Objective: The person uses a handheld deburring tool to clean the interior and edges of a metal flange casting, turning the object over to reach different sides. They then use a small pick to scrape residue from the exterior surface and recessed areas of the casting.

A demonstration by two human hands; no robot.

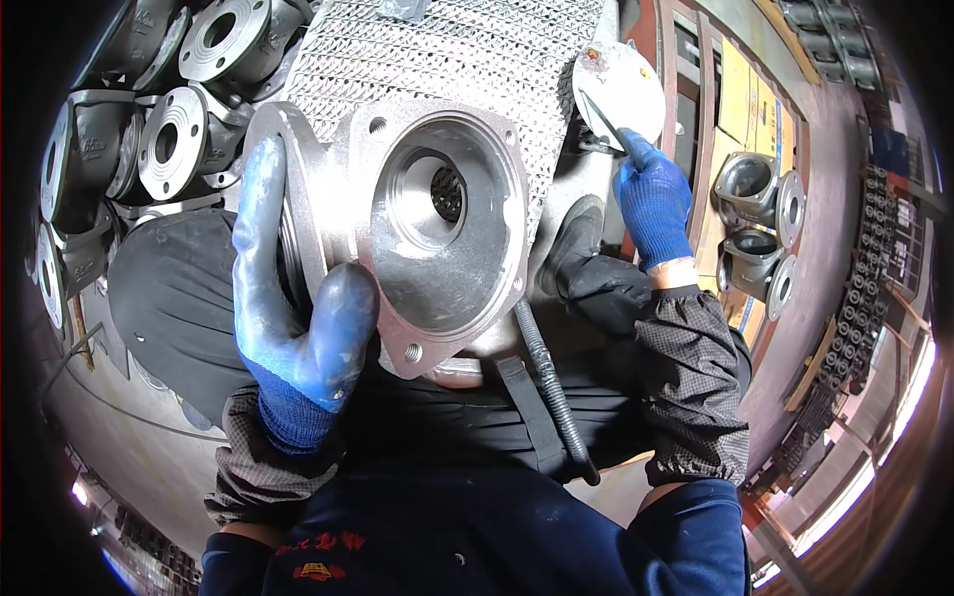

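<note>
A grey cast-metal valve body (437,288) stands in front of me, its wide round bore facing up and a smaller hole deep inside. My left hand (273,328), in a blue coated glove, is closed on the round flange at its left side, with the thumb toward the bore. Farther right, my right hand (656,204), in a blue glove, is closed on a thin stick-like tool (599,117). That tool's far end lies over a white round lid or dish (631,84) with small reddish and yellow spots. What the tool's tip is like, I cannot make out.
A pale woven mesh surface (447,50) lies beyond the valve body. Similar castings (174,144) are piled at the left. Two more castings (750,184) rest on yellow board at the right. A ribbed rod or hose (547,377) slants across my lap.
</note>
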